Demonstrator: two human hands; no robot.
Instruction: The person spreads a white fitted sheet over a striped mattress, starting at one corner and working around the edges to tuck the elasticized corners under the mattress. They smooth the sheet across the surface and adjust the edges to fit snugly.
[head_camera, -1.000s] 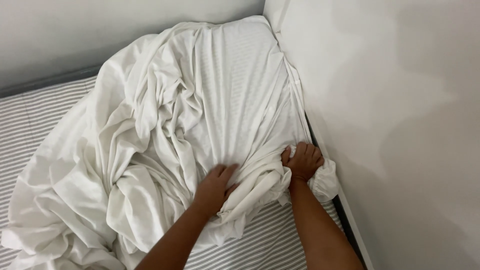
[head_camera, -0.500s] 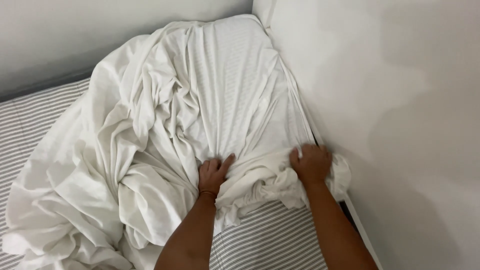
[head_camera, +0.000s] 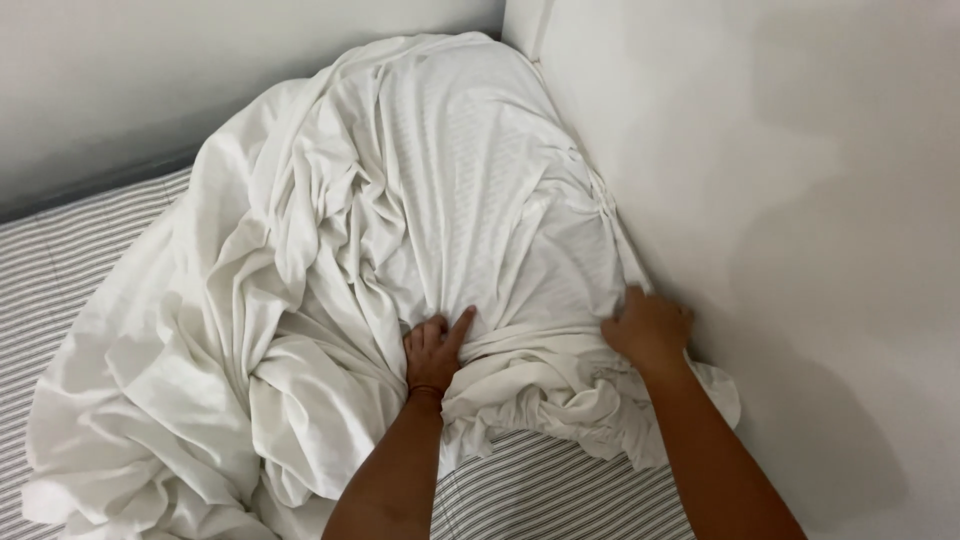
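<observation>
White cotton-like sheet (head_camera: 330, 330), crumpled, piled over a bulky form in the corner where two walls meet. Back wall (head_camera: 120, 90) runs along top of frame; side wall (head_camera: 780, 200) on the right, w/ a narrow dark gap at its foot. Sheet's right edge lies tight vs. side wall, so no room to move that way; open room is to the left and toward the viewer, over bare mattress.

Mattress (head_camera: 560, 490): grey/white fine stripes, flat, exposed at lower centre and far left. Sheet: smooth weave w/ faint woven stripe on the taut upper part, deep folds and ridges down the left, gathered bunched hem at bottom right.

Left hand (head_camera: 432, 350): fingers curled down into the cloth, thumb stretched up, gripping a fold of sheet at mid-pile. Thin band at the wrist. Right hand (head_camera: 650, 328): palm down, fingers bent over sheet's edge beside the side wall, pressing on the cloth; whether it has closed on any cloth, can't tell. Hands are apart, a taut band of sheet betw. them.

Count: 1 sheet, 1 mattress, 2 walls, 2 hands, both forearms bare.
</observation>
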